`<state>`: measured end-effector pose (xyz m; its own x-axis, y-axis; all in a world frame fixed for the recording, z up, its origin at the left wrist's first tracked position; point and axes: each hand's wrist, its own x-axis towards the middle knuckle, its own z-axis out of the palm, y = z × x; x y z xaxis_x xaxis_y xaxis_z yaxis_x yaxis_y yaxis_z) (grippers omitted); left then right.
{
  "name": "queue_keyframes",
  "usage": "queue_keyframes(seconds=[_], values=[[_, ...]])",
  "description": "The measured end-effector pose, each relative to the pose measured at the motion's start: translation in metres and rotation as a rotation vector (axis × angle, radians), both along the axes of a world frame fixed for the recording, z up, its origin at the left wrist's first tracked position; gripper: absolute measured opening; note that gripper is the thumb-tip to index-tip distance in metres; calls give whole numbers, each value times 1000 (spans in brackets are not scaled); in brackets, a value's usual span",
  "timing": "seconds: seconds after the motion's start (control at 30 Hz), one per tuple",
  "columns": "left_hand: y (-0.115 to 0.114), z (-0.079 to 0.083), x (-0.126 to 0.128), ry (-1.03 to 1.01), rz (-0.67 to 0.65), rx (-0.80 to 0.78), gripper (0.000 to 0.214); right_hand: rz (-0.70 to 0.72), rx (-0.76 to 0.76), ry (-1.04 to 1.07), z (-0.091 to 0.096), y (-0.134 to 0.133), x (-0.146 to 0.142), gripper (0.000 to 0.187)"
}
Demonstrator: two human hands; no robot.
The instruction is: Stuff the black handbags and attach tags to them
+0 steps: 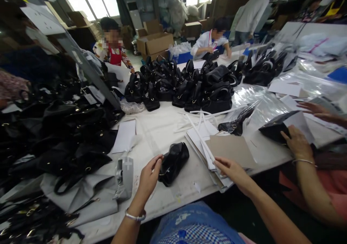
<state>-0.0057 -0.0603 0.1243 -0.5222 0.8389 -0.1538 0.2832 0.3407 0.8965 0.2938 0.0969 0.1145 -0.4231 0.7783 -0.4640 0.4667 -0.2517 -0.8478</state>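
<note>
A small black handbag (175, 163) lies tilted on the white table in front of me. With thumb and fingers closed, my left hand (151, 171) grips its left end. To the right, my right hand (230, 170) pinches the near end of a white strip (201, 137). More of these long strips lie across the papers beyond. Beneath that strip is a stack of white sheets (193, 135) with a brown cardboard sheet (230, 149) on it, close to my right hand.
Many black handbags (189, 85) stand at the table's back, and more black bags (65, 128) pile up at left. A grey tape dispenser (124, 177) sits left of my left hand. At right, a co-worker's hands (298, 142) hold a black bag near clear plastic (271, 110).
</note>
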Motion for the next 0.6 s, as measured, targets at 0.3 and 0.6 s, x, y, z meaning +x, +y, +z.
queue_keyframes(seconds=[0.3, 0.6], values=[[49, 17, 19, -141, -214, -123, 29, 398, -450, 194, 8, -49, 86, 32], [52, 13, 38, -505, -197, -136, 39, 388, -453, 287, 5, -90, 82, 30]])
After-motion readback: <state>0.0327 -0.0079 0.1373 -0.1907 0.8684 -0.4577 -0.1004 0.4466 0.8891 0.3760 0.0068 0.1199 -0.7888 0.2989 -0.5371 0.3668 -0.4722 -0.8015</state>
